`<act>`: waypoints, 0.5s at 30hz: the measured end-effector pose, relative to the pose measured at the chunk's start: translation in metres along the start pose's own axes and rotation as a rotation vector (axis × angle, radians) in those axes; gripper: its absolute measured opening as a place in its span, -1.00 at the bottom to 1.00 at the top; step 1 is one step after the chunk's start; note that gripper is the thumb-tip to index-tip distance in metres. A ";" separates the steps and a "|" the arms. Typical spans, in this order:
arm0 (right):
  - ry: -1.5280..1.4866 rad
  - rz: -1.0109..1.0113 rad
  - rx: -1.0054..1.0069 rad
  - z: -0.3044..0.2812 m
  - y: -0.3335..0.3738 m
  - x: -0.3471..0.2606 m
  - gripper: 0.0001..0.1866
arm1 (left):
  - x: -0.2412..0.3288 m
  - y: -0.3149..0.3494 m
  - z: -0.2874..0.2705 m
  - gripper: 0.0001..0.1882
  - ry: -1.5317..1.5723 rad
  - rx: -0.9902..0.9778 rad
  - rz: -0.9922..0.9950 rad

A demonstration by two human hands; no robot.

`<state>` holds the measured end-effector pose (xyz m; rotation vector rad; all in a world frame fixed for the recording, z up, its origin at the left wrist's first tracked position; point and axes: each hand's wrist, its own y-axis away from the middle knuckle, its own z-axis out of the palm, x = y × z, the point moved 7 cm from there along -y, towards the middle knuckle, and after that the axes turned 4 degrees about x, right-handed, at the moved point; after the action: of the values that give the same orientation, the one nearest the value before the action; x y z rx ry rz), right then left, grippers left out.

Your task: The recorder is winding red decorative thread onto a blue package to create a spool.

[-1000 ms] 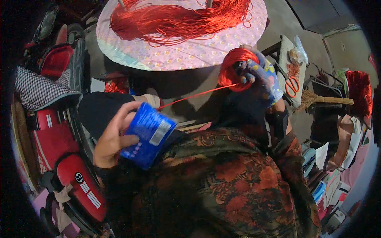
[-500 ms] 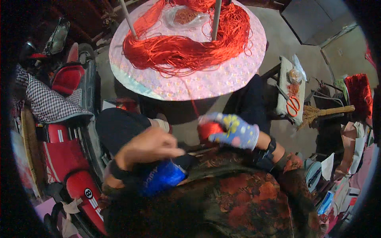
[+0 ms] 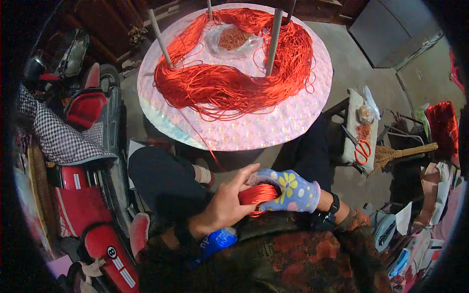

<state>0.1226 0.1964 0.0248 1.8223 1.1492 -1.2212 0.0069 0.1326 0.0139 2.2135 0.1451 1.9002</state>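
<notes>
Red cord bundle (image 3: pixel 257 195), ends hidden, clasped between left hand (image 3: pixel 227 203) and right hand (image 3: pixel 291 191); blue packet (image 3: pixel 220 241), at its seven o'clock, partly covered.

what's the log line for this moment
left hand: bare, on coil | right hand: gloved, holding coil | skein on table | blue packet near left hand

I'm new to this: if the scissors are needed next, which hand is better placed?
Probably the gloved right hand: it's nearer the orange-handled scissors. The bare left hand sits farther away; both are at the red cord bundle.
</notes>
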 end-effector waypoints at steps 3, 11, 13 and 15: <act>0.038 0.030 0.134 -0.008 0.004 0.007 -0.36 | -0.007 0.001 0.000 -0.17 -0.065 0.037 -0.088; 0.576 -0.161 0.328 -0.031 0.006 0.011 -0.69 | -0.005 -0.005 -0.006 -0.28 -0.112 0.177 0.003; 0.622 -0.101 0.289 -0.035 0.008 0.015 -0.68 | -0.003 -0.006 -0.005 -0.28 -0.115 0.189 0.035; 0.669 0.012 0.242 -0.039 0.010 0.021 -0.71 | -0.004 -0.007 -0.005 -0.28 -0.116 0.180 0.020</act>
<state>0.1497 0.2327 0.0197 2.5257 1.3701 -0.7745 0.0020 0.1391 0.0091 2.4440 0.2863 1.8278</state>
